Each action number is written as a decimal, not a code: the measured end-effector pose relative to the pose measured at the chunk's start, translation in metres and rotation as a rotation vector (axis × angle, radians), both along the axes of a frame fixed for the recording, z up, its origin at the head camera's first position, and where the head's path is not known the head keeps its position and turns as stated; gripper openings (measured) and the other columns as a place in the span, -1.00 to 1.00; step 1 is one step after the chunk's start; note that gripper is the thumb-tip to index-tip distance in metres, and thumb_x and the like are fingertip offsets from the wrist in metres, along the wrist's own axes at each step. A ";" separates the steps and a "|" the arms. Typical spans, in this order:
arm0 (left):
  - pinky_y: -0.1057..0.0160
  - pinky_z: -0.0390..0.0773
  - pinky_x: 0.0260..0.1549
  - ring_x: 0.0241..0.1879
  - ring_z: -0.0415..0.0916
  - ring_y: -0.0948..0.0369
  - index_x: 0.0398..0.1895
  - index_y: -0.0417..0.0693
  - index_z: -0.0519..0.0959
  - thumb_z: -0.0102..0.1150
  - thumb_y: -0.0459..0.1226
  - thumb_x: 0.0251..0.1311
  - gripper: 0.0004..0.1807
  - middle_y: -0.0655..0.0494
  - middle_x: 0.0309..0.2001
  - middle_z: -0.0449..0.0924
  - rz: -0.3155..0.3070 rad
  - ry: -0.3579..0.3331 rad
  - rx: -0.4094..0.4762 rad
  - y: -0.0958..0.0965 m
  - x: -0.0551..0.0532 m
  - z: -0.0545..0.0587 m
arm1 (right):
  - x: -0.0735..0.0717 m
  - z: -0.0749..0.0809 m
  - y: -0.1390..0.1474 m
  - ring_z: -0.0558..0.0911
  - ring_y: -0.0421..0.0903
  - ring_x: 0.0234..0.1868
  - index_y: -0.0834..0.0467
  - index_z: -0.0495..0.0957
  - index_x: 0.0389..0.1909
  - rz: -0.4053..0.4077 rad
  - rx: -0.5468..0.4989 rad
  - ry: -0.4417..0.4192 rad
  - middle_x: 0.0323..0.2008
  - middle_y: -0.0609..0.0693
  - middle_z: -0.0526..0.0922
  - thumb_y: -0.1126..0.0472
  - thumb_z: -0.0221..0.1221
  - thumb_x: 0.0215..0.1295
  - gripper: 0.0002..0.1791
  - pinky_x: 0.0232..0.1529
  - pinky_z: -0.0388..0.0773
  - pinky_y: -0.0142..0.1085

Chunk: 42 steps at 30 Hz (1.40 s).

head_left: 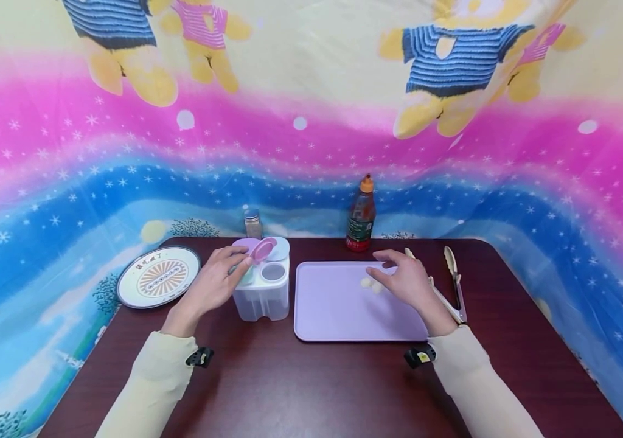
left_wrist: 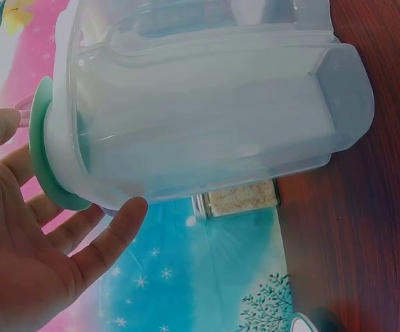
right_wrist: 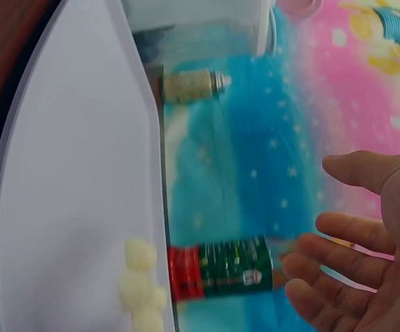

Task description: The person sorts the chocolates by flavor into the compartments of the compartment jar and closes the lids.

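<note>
My left hand (head_left: 215, 283) is at the top of a clear-sided seasoning box (head_left: 262, 304) with a white top. Its thumb and index finger pinch a raised pink lid (head_left: 264, 249). Beside that lid, a round compartment (head_left: 273, 272) in the box is uncovered. A green lid (left_wrist: 41, 149) lies close to the left fingers in the left wrist view. My right hand (head_left: 401, 280) hovers over the lilac tray (head_left: 333, 304), fingers loosely bent and holding nothing. Several pale yellow lumps (right_wrist: 141, 283) sit on the tray below it.
Behind the box stands a small glass jar (head_left: 253, 225). A red sauce bottle (head_left: 361, 219) with an orange cap stands behind the tray. Metal tongs (head_left: 458, 292) lie to the right, and a patterned plate (head_left: 159, 277) lies at the left edge.
</note>
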<state>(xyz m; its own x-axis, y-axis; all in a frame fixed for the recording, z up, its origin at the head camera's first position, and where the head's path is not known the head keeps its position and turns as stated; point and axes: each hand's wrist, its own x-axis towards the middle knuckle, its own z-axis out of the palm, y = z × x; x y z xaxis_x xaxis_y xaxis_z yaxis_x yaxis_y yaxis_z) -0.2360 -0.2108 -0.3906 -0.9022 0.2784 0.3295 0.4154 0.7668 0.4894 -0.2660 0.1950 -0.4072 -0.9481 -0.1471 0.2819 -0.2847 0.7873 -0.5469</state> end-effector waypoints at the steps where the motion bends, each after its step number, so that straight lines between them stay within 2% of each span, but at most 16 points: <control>1: -0.20 0.24 0.39 0.41 0.21 -0.15 0.19 -0.26 0.59 -0.16 -0.02 0.54 -0.46 -0.16 0.34 0.44 0.001 -0.002 -0.001 0.000 0.000 0.000 | 0.000 -0.001 0.004 0.71 0.09 0.04 0.07 0.61 0.16 -0.011 0.009 0.000 0.07 0.08 0.72 -0.14 0.31 0.25 -0.46 -0.05 0.61 0.05; 9: -0.19 0.26 0.38 0.40 0.23 -0.14 0.19 -0.26 0.59 -0.15 -0.02 0.53 -0.46 -0.15 0.33 0.45 0.005 0.004 -0.010 0.000 0.000 0.000 | -0.003 -0.008 0.036 0.71 0.14 0.02 0.12 0.60 0.17 -0.089 0.065 0.006 0.08 0.17 0.70 -0.18 0.30 0.24 -0.40 -0.06 0.60 0.07; 14: -0.18 0.27 0.38 0.38 0.25 -0.14 0.16 -0.27 0.60 -0.12 -0.04 0.53 -0.49 -0.16 0.31 0.47 0.001 0.015 -0.012 0.001 0.000 0.001 | -0.002 -0.009 0.053 0.70 0.18 -0.01 0.14 0.57 0.19 -0.143 0.117 -0.008 0.01 0.22 0.72 -0.19 0.27 0.27 -0.38 -0.06 0.57 0.15; 19: -0.18 0.27 0.38 0.38 0.25 -0.15 0.16 -0.27 0.60 -0.12 -0.04 0.52 -0.48 -0.16 0.30 0.48 -0.001 0.010 -0.013 0.001 0.000 0.001 | -0.003 -0.015 0.072 0.67 0.20 -0.03 0.10 0.55 0.22 -0.210 0.173 -0.066 -0.01 0.23 0.72 -0.24 0.23 0.28 -0.36 -0.21 0.52 0.16; 29: -0.18 0.28 0.36 0.37 0.27 -0.13 0.15 -0.26 0.61 -0.11 -0.04 0.52 -0.49 -0.15 0.30 0.48 -0.002 0.016 -0.009 0.000 -0.001 0.001 | -0.005 -0.031 0.113 0.63 0.27 -0.03 0.14 0.50 0.26 -0.291 0.256 -0.194 0.07 0.23 0.68 -0.36 0.14 0.28 -0.24 -0.32 0.50 0.05; 37: -0.19 0.28 0.37 0.38 0.25 -0.13 0.17 -0.26 0.60 -0.12 -0.03 0.52 -0.48 -0.15 0.31 0.48 -0.001 0.008 -0.014 0.000 -0.001 0.002 | -0.006 -0.036 0.131 0.59 0.30 -0.13 0.26 0.35 0.37 -0.353 0.325 -0.347 0.15 0.43 0.54 -0.56 0.07 0.14 0.08 -0.37 0.44 0.05; 42: -0.18 0.27 0.38 0.38 0.25 -0.14 0.17 -0.27 0.60 -0.12 -0.04 0.52 -0.48 -0.16 0.31 0.47 -0.004 0.006 -0.013 0.000 -0.001 0.002 | -0.006 -0.041 0.141 0.57 0.30 -0.15 0.27 0.35 0.37 -0.388 0.356 -0.377 0.13 0.47 0.52 -0.53 0.15 0.10 0.09 -0.37 0.43 0.06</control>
<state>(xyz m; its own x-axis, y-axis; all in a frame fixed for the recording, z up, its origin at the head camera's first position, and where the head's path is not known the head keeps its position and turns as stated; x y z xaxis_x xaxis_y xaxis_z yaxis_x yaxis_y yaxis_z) -0.2369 -0.2108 -0.3882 -0.8988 0.2868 0.3316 0.4219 0.7713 0.4765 -0.2723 0.3357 -0.4478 -0.9757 0.2027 -0.0836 0.2171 0.9461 -0.2402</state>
